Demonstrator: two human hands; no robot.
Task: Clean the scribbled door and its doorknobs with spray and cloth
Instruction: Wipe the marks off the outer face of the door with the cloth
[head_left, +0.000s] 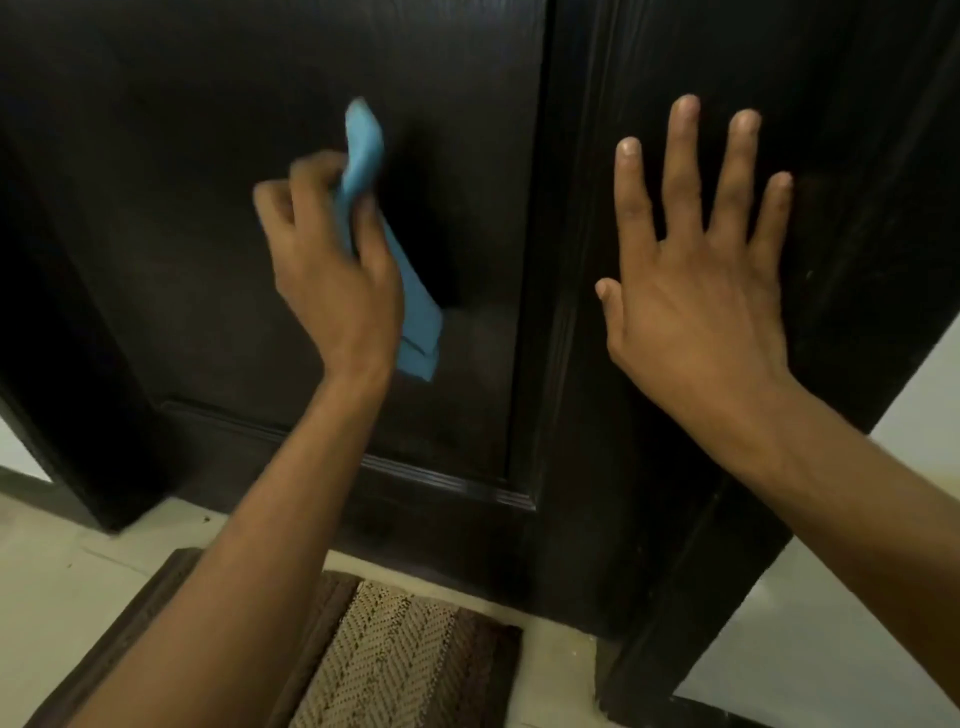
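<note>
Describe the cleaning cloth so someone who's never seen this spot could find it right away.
Start at the dark wooden door that fills most of the view, and look at its recessed panel on the left side. The cloth hangs there from the left hand that grips it. It is the only bright blue thing around.

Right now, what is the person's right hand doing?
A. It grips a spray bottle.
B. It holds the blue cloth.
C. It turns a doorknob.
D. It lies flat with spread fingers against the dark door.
D: the right hand lies with straight, spread fingers against the dark door and holds nothing, while the left hand has the blue cloth in its grip.
</note>
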